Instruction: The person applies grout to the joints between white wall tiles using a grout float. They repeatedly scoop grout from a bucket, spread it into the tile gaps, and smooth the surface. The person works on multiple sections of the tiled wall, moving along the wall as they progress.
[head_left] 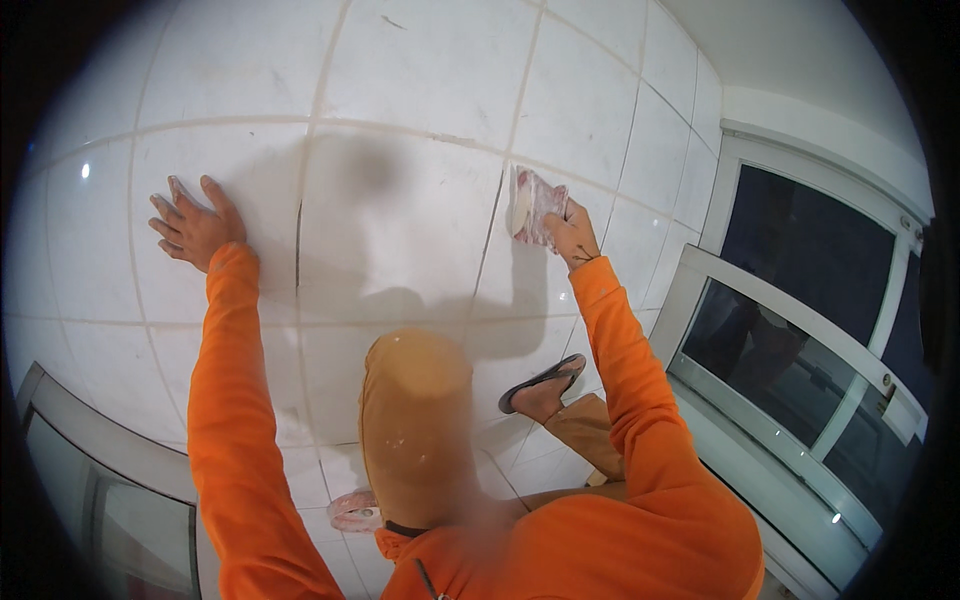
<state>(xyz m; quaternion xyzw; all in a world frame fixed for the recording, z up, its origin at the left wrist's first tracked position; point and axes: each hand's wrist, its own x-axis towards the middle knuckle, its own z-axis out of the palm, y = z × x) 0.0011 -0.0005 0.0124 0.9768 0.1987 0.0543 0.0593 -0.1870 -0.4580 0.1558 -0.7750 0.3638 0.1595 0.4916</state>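
Observation:
My left hand lies with its fingers spread on a white tile at the left, holding nothing. In my right hand is a flat red-and-white piece, smeared with pale paste. It looks like a folded plastic packet, but its exact kind I cannot make out. It sits against the white tiled floor, beside a joint. Some joints between the tiles look filled with a beige line; a dark joint runs between my two hands.
My bent knee and a foot in a dark flip-flop are on the tiles. A pinkish rounded thing lies behind the knee. A white-framed glass door stands at the right, another framed glass panel at lower left.

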